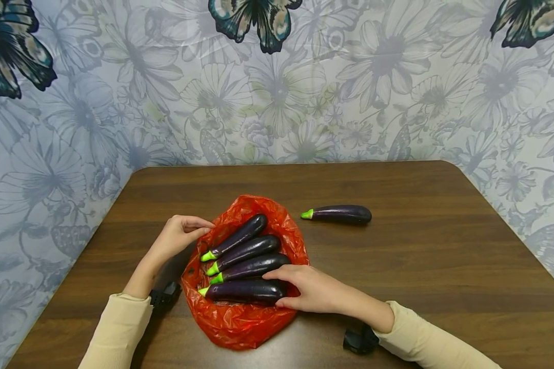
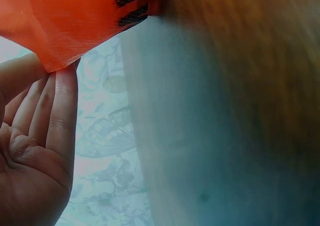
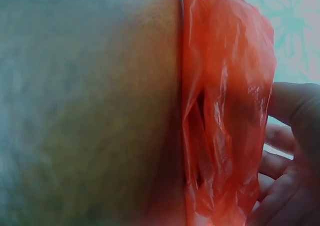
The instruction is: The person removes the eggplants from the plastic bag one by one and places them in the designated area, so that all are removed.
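Observation:
An open red plastic bag (image 1: 240, 328), its rim spread wide, holds several dark purple eggplants with green stem ends pointing left. At the bag's left rim my left hand (image 1: 177, 236) pinches the plastic between thumb and fingertips; the left wrist view shows this hand (image 2: 37, 146) under a corner of the bag (image 2: 65, 25). My right hand (image 1: 314, 289) reaches over the right rim, thumb and fingers around the blunt end of the nearest eggplant (image 1: 244, 291). In the right wrist view the bag's side (image 3: 225, 110) hides that hand's fingertips.
Another eggplant (image 1: 341, 214) lies alone on the brown wooden table (image 1: 420, 246), behind and right of the bag. Flowered cloth (image 1: 281, 113) with butterfly figures rises behind the table's far edge.

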A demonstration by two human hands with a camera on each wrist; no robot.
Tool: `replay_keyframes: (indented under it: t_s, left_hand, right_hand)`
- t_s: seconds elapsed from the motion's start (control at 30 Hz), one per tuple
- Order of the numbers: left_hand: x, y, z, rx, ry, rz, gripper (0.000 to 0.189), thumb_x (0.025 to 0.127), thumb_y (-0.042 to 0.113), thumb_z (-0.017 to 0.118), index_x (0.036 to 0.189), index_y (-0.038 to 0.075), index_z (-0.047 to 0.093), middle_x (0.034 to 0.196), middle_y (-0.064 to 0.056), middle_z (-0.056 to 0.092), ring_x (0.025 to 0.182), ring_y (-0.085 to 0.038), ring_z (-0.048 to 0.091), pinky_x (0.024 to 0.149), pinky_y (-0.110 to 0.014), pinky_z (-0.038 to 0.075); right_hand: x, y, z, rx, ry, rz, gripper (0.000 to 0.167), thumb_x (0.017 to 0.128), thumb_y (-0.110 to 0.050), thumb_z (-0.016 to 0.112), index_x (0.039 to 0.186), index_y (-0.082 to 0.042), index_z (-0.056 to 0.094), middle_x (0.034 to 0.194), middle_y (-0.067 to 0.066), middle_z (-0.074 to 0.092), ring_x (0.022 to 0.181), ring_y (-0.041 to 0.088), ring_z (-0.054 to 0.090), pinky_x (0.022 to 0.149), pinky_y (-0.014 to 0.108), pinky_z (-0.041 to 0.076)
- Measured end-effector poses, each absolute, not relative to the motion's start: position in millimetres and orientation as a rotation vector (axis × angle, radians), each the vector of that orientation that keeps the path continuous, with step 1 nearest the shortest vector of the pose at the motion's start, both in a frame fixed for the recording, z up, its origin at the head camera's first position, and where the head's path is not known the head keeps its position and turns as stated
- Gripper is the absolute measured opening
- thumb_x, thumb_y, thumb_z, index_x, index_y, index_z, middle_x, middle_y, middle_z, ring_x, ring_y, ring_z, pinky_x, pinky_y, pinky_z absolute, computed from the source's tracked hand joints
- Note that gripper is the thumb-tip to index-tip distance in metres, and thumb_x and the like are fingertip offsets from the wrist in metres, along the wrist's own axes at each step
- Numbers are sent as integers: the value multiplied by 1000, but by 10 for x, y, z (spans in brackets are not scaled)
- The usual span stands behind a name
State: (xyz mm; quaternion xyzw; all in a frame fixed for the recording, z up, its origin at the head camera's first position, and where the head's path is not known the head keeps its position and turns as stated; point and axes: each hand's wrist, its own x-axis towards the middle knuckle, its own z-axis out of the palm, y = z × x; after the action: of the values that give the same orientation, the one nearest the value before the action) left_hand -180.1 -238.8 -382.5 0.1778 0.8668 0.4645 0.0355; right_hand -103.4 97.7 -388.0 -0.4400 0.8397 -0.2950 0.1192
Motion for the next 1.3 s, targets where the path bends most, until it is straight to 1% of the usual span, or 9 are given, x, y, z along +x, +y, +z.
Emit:
replay_keyframes:
  t_s: [0.4,0.7,0.97,1.07,1.2,1.3]
  left_hand:
    - [-1816,-2395,-3857,557,2673,1432,17,89,6,64,103,-2,71,97,-13,68,84,-19,67,70,-28,53]
    - [-1788,-2383,-3831,538,2653,1442,18,90,6,63,104,-2,70,98,-13,68,85,-21,66,72,-29,53]
    - [-1804,-2397,-3839,566,2681,1417,16,88,-3,61,102,-9,68,97,-19,67,85,-28,66,69,-29,54]
    - [-1797,-2395,-3832,553,2677,1413,17,89,-2,61,103,-7,69,98,-17,67,85,-25,66,70,-28,53]
    - [-1703,-2317,-3679,551,2662,1432,17,89,-2,61,103,-8,68,98,-19,67,86,-27,66,71,-30,53]
    - [-1704,-2322,-3681,560,2659,1440,17,89,0,61,103,-7,68,99,-19,67,86,-28,66,72,-32,53]
  right_hand:
    - [-1047,1007,-3820,-1322,2460,-905,45,87,-24,69,129,-12,57,118,-1,58,107,7,52,90,25,43]
    - [-1052,1027,-3804,-1325,2490,-915,44,87,-21,68,128,-11,57,118,0,59,107,9,53,91,26,44]
    - [-1061,1050,-3747,-1329,2504,-950,45,86,-21,68,129,-12,57,118,0,59,106,8,54,89,26,44]
    - [-1069,1068,-3737,-1324,2522,-960,45,86,-20,69,129,-12,57,119,1,59,107,10,54,90,27,45]
    - [-1078,1092,-3730,-1321,2532,-977,45,85,-20,69,128,-11,57,120,2,58,108,11,54,90,29,45]
    - [-1090,1110,-3730,-1324,2525,-1008,46,85,-20,70,128,-12,57,120,1,58,108,10,54,89,29,45]
